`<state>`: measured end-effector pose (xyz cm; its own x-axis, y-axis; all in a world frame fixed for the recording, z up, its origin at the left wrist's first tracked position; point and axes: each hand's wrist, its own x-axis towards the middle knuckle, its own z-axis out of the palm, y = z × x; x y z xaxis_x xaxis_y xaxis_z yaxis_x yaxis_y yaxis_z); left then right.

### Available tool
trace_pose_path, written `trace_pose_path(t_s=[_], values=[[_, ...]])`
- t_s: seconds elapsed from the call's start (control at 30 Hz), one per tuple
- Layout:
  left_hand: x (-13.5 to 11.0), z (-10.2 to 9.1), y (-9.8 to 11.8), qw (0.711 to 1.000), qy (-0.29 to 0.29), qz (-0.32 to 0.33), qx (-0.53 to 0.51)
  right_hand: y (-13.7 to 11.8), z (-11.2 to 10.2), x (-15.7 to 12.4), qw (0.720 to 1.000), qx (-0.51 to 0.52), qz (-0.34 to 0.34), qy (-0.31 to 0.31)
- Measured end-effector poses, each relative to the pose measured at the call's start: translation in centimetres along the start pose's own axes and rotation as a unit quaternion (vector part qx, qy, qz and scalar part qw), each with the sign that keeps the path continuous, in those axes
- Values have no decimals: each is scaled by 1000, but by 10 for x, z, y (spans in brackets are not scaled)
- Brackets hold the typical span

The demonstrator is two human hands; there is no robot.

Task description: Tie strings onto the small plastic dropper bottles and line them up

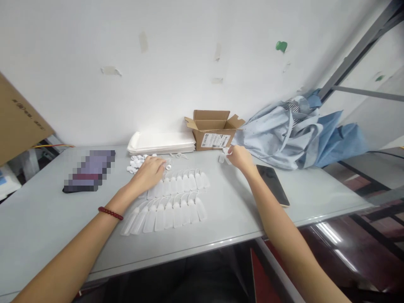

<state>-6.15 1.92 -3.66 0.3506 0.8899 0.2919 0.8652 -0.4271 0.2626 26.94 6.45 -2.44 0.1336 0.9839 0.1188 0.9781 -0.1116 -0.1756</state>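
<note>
My left hand (148, 171) rests knuckles-up at the far end of two rows of small white plastic bottles (172, 202) lying on the grey table (41, 219). Its fingertips pinch a small white cap (168, 166), next to a pile of white caps (136, 162). My right hand (240, 157) is closed around a small white plastic piece (223, 156) just in front of the open cardboard box (212, 129). A red bead bracelet (110, 213) circles my left wrist.
A stack of white trays (160, 142) lies against the wall. A dark phone (273, 183) lies at the right, beside a heap of blue cloth (296, 134). A dark flat object (90, 171) lies at the left. A large cardboard sheet (15, 122) leans far left.
</note>
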Motion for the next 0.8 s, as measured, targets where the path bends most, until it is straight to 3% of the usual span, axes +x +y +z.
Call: trace_pose_path(t_s=[0.23,0.4,0.5,0.67,0.8], values=[[-2,-7,9,996,82,-4,-39,-1,9,0,1000,10,5,-14],[-6,-13,21,990,117,-10,-83,-6,2,1,999,35,-16,-6],[-10,-19,31,984,126,-25,-120,-20,-6,-8,989,101,-107,18],[-14,-23,45,981,105,-26,-163,-55,-8,-39,912,257,-318,29],[-16,-24,52,978,96,-20,-185,-70,-1,-54,878,294,-377,21]])
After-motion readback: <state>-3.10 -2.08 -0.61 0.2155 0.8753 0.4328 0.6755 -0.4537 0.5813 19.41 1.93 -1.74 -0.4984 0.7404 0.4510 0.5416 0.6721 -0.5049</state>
